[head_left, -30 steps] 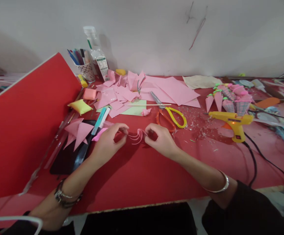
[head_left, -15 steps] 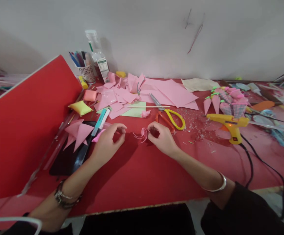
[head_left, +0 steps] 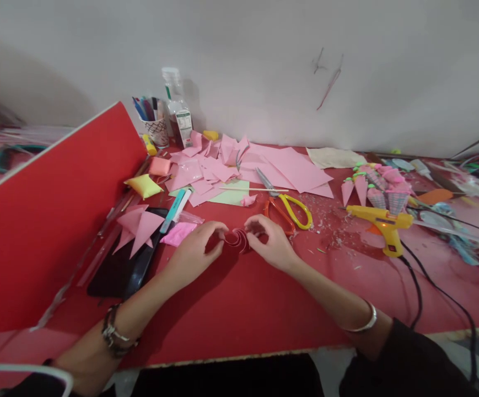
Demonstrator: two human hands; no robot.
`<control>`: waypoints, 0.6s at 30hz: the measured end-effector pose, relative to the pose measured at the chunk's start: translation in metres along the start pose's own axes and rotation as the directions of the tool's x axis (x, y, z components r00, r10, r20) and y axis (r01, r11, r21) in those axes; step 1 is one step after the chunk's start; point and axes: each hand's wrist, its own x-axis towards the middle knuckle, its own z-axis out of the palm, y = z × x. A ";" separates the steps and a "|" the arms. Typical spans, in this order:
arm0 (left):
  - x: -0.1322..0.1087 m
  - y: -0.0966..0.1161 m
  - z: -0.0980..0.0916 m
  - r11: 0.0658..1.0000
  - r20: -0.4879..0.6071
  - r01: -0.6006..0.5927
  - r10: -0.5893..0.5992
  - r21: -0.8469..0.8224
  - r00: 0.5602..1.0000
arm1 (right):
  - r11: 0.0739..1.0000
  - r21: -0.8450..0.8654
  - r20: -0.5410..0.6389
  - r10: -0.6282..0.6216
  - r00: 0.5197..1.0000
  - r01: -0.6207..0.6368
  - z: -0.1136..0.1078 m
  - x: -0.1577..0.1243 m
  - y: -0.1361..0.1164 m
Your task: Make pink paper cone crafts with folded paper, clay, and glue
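Observation:
Between my two hands is a curled pink paper strip, wound in thin loops just above the red table. My left hand has its thumb and forefinger pinched at the strip's left end. My right hand is beside the strip's right edge, thumb and forefinger curved with a gap between the tips. Whether the right thumb touches the strip I cannot make out. Just behind the right hand lie scissors with one yellow and one orange handle. A small pink paper piece rests beyond the strip.
Pink paper sheets and scraps lie at the back. A yellow glue gun with a black cord is at right, near small pink cones. At left stand a red board, a dark phone and pink folded paper.
My left hand has moved right to the curled paper strip and pinched its left end. The right hand's fingertips have parted beside it. The view has shifted slightly.

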 end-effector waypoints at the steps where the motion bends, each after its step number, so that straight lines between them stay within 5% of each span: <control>1: 0.000 -0.001 0.000 1.000 -0.007 -0.004 0.004 -0.002 1.000 | 1.000 0.023 -0.021 -0.020 1.000 0.021 -0.001 0.000 -0.001; 8: 0.000 -0.002 0.000 1.000 -0.049 -0.008 0.008 -0.001 0.999 | 0.988 -0.072 -0.143 -0.148 0.979 0.139 -0.023 0.028 -0.007; 13: 0.000 -0.002 0.000 1.000 -0.086 -0.015 0.016 0.005 0.996 | 0.909 -0.386 -0.051 -0.192 0.980 0.158 -0.037 0.052 0.008; 18: 0.000 -0.002 -0.001 1.000 -0.179 -0.027 0.024 -0.014 0.984 | 0.886 -0.435 0.045 -0.160 0.986 0.163 -0.035 0.061 0.019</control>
